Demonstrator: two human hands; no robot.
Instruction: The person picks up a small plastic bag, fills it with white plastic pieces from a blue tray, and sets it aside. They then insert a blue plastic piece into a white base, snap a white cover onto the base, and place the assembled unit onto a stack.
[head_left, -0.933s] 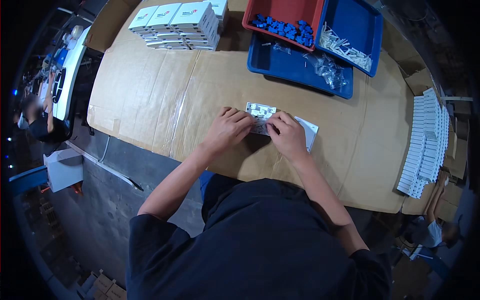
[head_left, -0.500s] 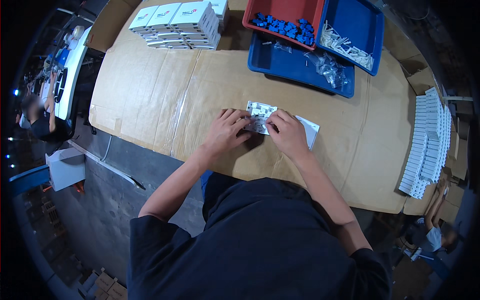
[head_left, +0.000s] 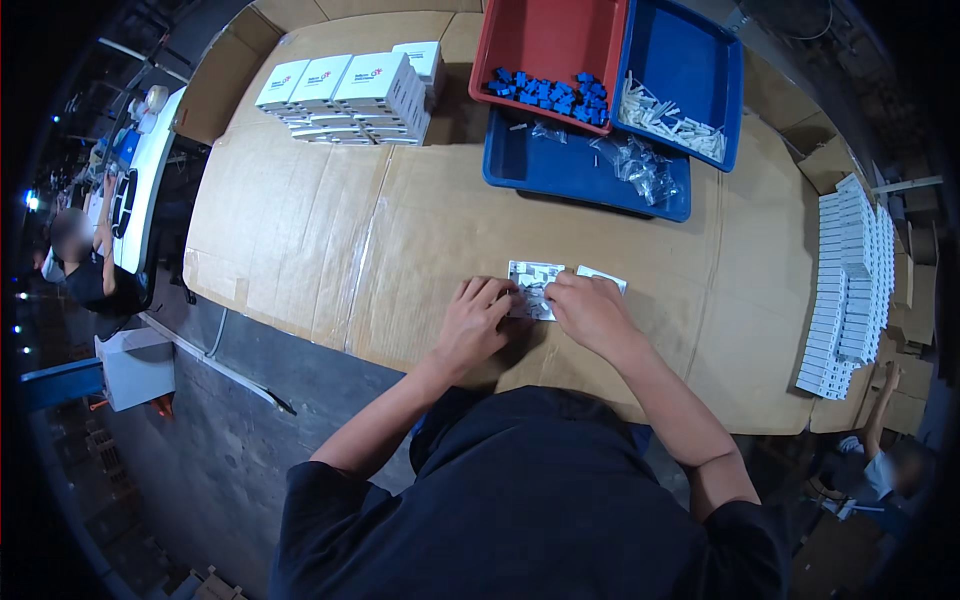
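A small white plastic casing [head_left: 535, 272], its open side up with grey parts inside, lies on the cardboard-covered table in front of me. At its left edge, my left hand [head_left: 476, 322] grips it with curled fingers. Bent over its right part is my right hand [head_left: 594, 312], with thumb and fingertips pinched together low on the casing; whatever they pinch is hidden under the fingers. A plain white panel [head_left: 604, 278] lies just right of the casing, partly covered by my right hand.
Farther back stand a red tray [head_left: 555, 40] of blue pieces, a blue tray [head_left: 728, 110] of white sticks and a lower blue tray [head_left: 560, 178] with clear bags. White boxes [head_left: 345, 85] are stacked far left, white casings [head_left: 845, 290] at right. Co-workers sit on both sides.
The view has tilted, so table and trays appear lower. Both hands stay at the casing, and my right hand now covers more of the white panel.
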